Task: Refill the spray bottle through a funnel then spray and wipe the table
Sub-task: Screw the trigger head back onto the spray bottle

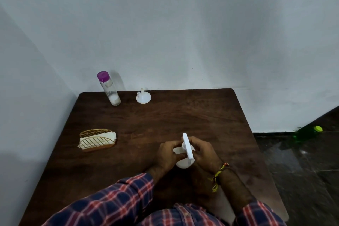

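Spray bottle (184, 159) stands on the near middle of the worktop (165, 119), white and upright, caught between both hands. The left hand (168, 154) curls round its body from the left; the right hand (203, 152) closes on the spray head (187, 146) from the right, a thread band (219, 173) on that wrist. My reading is that the head is about to be unscrewed. If the left grip is slack, the body could turn with the cap or tip, and any liquid left inside would run over the wood. A dip tube, once lifted out, could drip across the worktop.

Fingers cover the neck, so whether the head is loose or tight cannot be told, nor how full the opaque bottle is.

Farther left sits a wire holder (97, 140) with folded napkins, well apart from the bottle. At the far edge stand a clear refill bottle (109, 89) with a purple cap, some white matter at its base, and just beside it a white funnel (143, 96) lying mouth-down. Both are a long reach; a sleeve passing over could knock them, since the tall bottle stands near the edge.

On the floor to the right a green bottle (306, 133) is blurred and only partly legible.
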Available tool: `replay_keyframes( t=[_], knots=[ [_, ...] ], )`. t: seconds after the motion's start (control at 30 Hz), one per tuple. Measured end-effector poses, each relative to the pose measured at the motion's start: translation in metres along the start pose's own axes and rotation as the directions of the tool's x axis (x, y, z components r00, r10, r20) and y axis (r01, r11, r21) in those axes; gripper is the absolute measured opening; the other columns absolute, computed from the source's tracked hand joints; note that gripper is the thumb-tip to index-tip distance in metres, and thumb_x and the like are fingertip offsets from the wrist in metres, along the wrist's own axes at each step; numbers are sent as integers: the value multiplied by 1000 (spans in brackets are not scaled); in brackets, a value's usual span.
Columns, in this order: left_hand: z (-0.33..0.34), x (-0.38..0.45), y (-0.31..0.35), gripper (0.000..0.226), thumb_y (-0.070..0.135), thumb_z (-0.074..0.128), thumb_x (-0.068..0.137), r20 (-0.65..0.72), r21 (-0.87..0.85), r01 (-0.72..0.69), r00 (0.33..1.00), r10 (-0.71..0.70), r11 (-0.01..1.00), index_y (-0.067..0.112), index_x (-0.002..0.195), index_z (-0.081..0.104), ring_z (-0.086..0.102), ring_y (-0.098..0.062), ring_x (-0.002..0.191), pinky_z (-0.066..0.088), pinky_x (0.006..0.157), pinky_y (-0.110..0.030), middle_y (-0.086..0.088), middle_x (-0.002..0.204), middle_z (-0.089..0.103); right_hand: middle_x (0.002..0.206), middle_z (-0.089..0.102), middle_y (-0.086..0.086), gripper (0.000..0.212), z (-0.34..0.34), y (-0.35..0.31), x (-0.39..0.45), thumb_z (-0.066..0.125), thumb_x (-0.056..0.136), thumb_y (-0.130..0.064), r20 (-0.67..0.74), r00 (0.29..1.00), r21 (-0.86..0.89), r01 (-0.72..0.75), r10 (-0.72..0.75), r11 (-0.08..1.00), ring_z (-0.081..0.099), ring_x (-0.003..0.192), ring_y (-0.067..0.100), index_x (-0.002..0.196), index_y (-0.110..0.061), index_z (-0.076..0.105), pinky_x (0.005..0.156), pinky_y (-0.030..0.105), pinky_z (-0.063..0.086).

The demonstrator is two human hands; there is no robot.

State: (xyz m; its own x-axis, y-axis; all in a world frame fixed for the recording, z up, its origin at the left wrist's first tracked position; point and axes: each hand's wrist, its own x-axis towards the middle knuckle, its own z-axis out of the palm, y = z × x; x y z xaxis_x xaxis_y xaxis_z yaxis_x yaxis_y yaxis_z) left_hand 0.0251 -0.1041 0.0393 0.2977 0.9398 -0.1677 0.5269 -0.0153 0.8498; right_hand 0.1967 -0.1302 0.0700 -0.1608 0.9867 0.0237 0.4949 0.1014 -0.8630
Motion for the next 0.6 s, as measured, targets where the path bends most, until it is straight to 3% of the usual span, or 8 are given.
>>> replay_keyframes(
  t=[0.1, 0.23, 0.43, 0.5, 0.6],
  knots=[
    [1, 1, -3, 43, 52, 73, 75, -12, -8, -8, 1000, 8, 1000, 29, 112, 72, 65, -1, 97, 56, 82, -24, 13, 105, 73, 98, 71, -12, 26, 9, -4, -5, 70, 82, -7, -131, 991, -29, 31, -35, 999, 67, 94, 4, 105, -19, 69, 84, 35, 55],
    [5, -3, -4, 34, 47, 73, 79, -30, 6, -2, 1000, 2, 1000, 30, 109, 72, 65, 2, 91, 54, 78, -20, 17, 99, 72, 93, 72, -13, 22, 24, -10, -16, 71, 87, -7, -282, 959, 64, 14, 5, 998, 69, 90, 5, 103, -22, 69, 79, 29, 56],
    [5, -2, -3, 41, 48, 73, 78, -16, 82, -2, 1000, 3, 997, 29, 115, 68, 62, 1, 99, 53, 85, -21, 14, 110, 70, 104, 71, -10, 33, 11, 0, -14, 64, 89, -1, -138, 989, 80, 61, -50, 995, 69, 98, 6, 118, -16, 63, 84, 25, 55],
    [4, -2, -3, 43, 49, 73, 78, -3, 105, -9, 1000, 9, 994, 30, 116, 67, 62, 0, 101, 52, 86, -22, 14, 112, 70, 107, 70, -11, 31, 8, 4, -12, 62, 91, -10, -92, 993, 35, 71, -68, 997, 68, 99, 6, 121, -18, 61, 84, 26, 55],
    [4, -3, -4, 43, 53, 73, 76, 3, 81, 6, 1000, -6, 997, 32, 114, 69, 64, 1, 97, 54, 82, -21, 16, 106, 71, 103, 68, -14, 25, 6, 13, -3, 60, 88, -30, -31, 997, -176, 64, -71, 982, 66, 93, 8, 113, -26, 60, 80, 37, 54]
  ],
)
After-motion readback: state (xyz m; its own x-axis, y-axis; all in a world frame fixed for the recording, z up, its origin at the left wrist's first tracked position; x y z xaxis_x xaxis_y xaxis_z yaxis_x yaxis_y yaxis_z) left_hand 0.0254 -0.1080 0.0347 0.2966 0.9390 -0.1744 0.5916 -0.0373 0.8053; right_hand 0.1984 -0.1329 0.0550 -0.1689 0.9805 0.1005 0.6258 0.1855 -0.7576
